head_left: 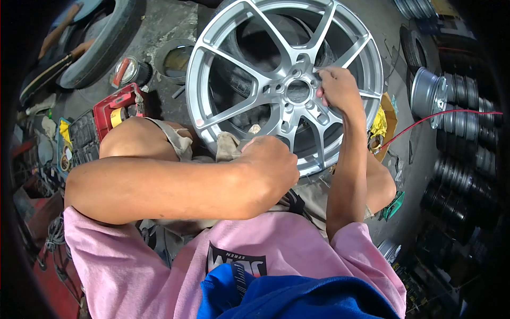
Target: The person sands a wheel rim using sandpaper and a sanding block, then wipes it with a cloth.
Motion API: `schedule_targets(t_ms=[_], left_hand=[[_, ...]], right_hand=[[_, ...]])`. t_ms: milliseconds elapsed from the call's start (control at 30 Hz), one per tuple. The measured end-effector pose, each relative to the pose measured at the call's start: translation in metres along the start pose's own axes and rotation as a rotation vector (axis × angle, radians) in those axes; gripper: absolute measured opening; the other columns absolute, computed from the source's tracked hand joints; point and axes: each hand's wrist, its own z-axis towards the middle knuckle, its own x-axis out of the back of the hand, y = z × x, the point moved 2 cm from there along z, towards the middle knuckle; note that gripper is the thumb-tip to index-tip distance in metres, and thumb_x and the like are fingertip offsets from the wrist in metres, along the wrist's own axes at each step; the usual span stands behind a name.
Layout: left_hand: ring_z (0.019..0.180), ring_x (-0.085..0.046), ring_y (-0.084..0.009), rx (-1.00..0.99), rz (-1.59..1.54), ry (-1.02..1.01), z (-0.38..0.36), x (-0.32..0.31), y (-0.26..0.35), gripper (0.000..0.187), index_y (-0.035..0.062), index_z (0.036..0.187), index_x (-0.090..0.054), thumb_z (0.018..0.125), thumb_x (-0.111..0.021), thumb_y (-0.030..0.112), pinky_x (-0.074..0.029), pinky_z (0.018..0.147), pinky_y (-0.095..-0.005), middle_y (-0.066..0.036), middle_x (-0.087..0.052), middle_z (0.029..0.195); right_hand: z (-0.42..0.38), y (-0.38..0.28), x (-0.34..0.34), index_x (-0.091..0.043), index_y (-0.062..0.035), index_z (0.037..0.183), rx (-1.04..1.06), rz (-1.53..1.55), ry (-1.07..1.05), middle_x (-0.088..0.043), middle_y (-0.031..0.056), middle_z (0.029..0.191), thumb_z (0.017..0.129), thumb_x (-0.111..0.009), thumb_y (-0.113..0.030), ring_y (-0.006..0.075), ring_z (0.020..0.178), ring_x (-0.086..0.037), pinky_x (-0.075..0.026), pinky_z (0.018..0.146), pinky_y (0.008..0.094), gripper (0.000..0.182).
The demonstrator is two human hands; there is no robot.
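Note:
A silver alloy wheel rim [273, 109] with split spokes lies face up before my knees, its hub hole and lug holes in view. My right hand [340, 90] is at the right side of the hub, fingers bent and pressed together against a spoke base; anything pinched there is too small to make out. Curled into a fist, my left hand [272, 162] rests over the rim's near edge. Its fingertips are hidden, so what it grips cannot be seen. Beige cloth [228, 146] shows just left of that fist.
A bucket of murky liquid [178, 61] and an open can [133, 72] stand at the upper left. Below them lies a red toolbox [114, 109]. Tires [109, 45] lie beyond, near another person's limbs. Stacked rims [462, 101] and a red hose [425, 119] are on the right.

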Motion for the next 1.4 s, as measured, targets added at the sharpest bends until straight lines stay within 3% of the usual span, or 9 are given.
schedule_targets(t_ms=[333,467,633,767,800,900,1033,1300,1400], left_hand=[[0.080,-0.070,-0.0343,-0.007,-0.008,0.016,0.007,-0.002,-0.008,0.013,-0.0017,0.082,-0.072,0.073,-0.066,0.004,-0.056,0.069,-0.0431,-0.020,-0.070,0.084],[0.082,-0.071,-0.0376,0.010,0.016,0.172,0.013,0.003,-0.028,0.016,-0.0018,0.092,-0.071,0.079,-0.066,0.007,-0.057,0.071,-0.0453,-0.021,-0.070,0.088],[0.090,-0.074,-0.0377,0.301,0.013,0.160,0.035,0.021,-0.060,0.018,-0.0001,0.098,-0.070,0.093,-0.067,0.017,-0.057,0.076,-0.0473,-0.020,-0.072,0.095],[0.086,-0.071,-0.0429,0.273,-0.280,0.824,0.057,0.066,-0.073,0.024,0.0002,0.110,-0.065,0.090,-0.069,0.012,-0.058,0.082,-0.0502,-0.023,-0.067,0.105],[0.100,-0.068,-0.0411,0.203,0.102,1.037,0.069,0.073,-0.078,0.035,0.0030,0.121,-0.060,0.090,-0.070,0.014,-0.057,0.084,-0.0506,-0.020,-0.064,0.109],[0.112,-0.063,-0.0392,0.194,0.327,1.062,0.114,0.066,-0.086,0.047,0.0047,0.133,-0.054,0.088,-0.069,0.012,-0.058,0.085,-0.0494,-0.019,-0.063,0.117],[0.104,-0.066,-0.0399,0.412,0.272,0.660,0.167,-0.009,-0.106,0.067,-0.0029,0.147,-0.044,0.084,-0.065,0.005,-0.060,0.081,-0.0477,-0.020,-0.067,0.113],[0.098,-0.068,-0.0403,0.418,0.346,0.680,0.144,-0.025,-0.075,0.055,-0.0036,0.136,-0.057,0.084,-0.068,0.010,-0.060,0.074,-0.0480,-0.023,-0.067,0.106],[0.093,-0.070,-0.0423,0.585,0.019,-0.009,0.126,-0.035,-0.052,0.051,-0.0002,0.129,-0.063,0.082,-0.072,0.018,-0.057,0.083,-0.0509,-0.025,-0.072,0.098]], right_hand=[[0.014,0.024,-0.021,-0.072,0.0009,0.084,0.242,-0.217,0.187,-0.070,0.0175,0.067,0.098,-0.048,-0.018,0.0315,0.058,-0.071,-0.058,0.072,0.0441,0.033],[0.004,0.017,-0.005,-0.072,0.0076,0.111,0.050,0.020,-0.057,-0.060,0.0077,0.058,0.101,-0.052,-0.016,0.0139,0.045,-0.054,-0.045,0.048,0.0323,0.033],[-0.044,0.028,0.025,-0.070,0.0059,0.119,0.011,0.261,0.046,-0.062,0.0073,0.063,0.104,-0.051,-0.019,0.0117,0.044,-0.052,-0.043,0.047,0.0316,0.035],[-0.081,0.049,0.041,-0.069,0.0043,0.122,0.018,0.256,0.114,-0.061,0.0047,0.062,0.106,-0.049,-0.020,0.0101,0.045,-0.052,-0.042,0.048,0.0281,0.035],[-0.089,0.059,0.040,-0.070,0.0043,0.120,0.012,0.301,0.145,-0.062,0.0066,0.062,0.105,-0.050,-0.020,0.0117,0.045,-0.054,-0.044,0.049,0.0300,0.035],[-0.109,0.076,0.042,-0.071,0.0030,0.117,-0.023,0.388,0.210,-0.064,0.0077,0.061,0.104,-0.050,-0.019,0.0116,0.045,-0.055,-0.045,0.050,0.0308,0.033],[-0.127,0.108,0.045,-0.071,0.0029,0.117,-0.029,0.462,0.265,-0.063,0.0073,0.061,0.105,-0.050,-0.017,0.0106,0.045,-0.054,-0.043,0.047,0.0296,0.032],[-0.135,0.148,0.035,-0.071,0.0018,0.117,-0.049,0.588,0.202,-0.063,0.0062,0.063,0.106,-0.050,-0.018,0.0109,0.047,-0.057,-0.044,0.048,0.0289,0.031],[-0.134,0.152,0.039,-0.069,0.0006,0.122,-0.021,0.666,0.323,-0.069,0.0082,0.075,0.106,-0.052,-0.017,0.0124,0.059,-0.066,-0.049,0.056,0.0279,0.029]])
